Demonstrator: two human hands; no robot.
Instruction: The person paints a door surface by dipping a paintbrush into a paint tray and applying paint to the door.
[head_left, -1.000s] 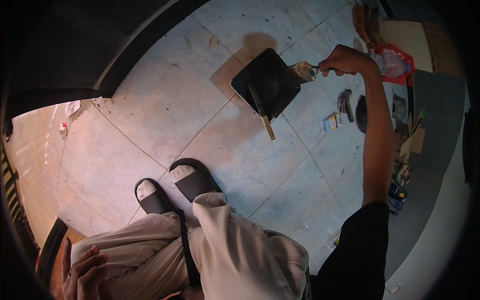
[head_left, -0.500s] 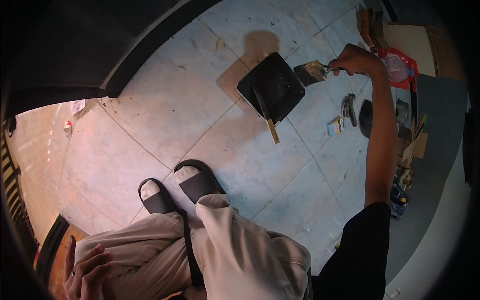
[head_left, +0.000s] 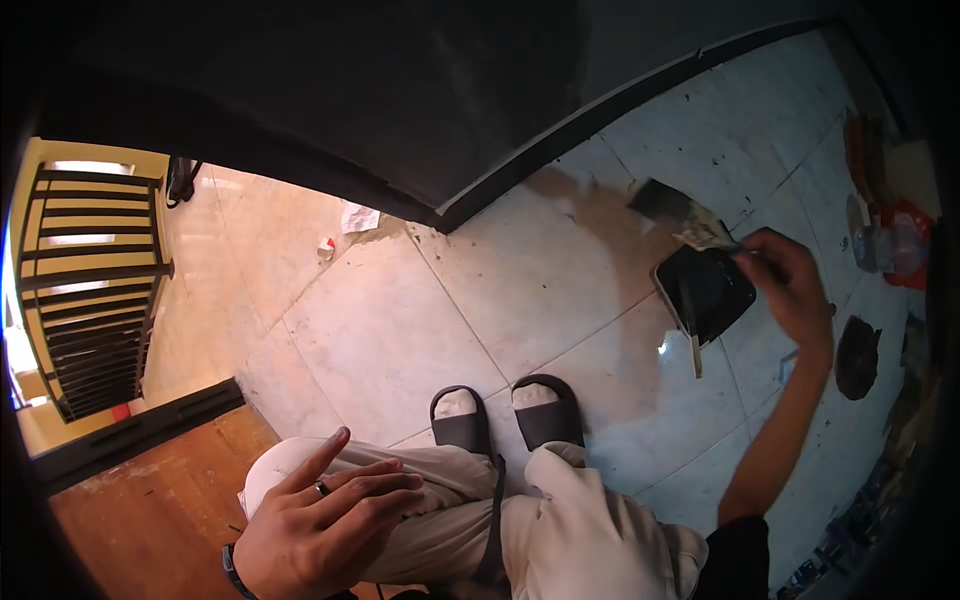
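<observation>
A wide paintbrush (head_left: pixel 705 229) with dark bristles and a smeared ferrule is in my right hand (head_left: pixel 790 285), fingers closed round its handle. It is held above a black tray (head_left: pixel 727 288) on the tiled floor, bristles pointing up and left, toward the dark panel. Inside the tray leans a second tool with a light wooden stick handle (head_left: pixel 697 355) jutting over the near edge; its other end is hard to make out. My left hand (head_left: pixel 320 520), with a ring and a wrist band, hovers near my left knee, fingers apart and holding nothing.
A large dark panel (head_left: pixel 400 110) rises across the top. Black slatted railing (head_left: pixel 95 290) and a wooden surface (head_left: pixel 150 500) lie left. A crumpled paper (head_left: pixel 360 217) rests by the panel corner. Right are a red plastic bag (head_left: pixel 908 240) and a dark flat piece (head_left: pixel 858 358).
My right hand has lifted the paintbrush away from the tray's side toward the panel. My view has turned left, and my left hand has come further into view.
</observation>
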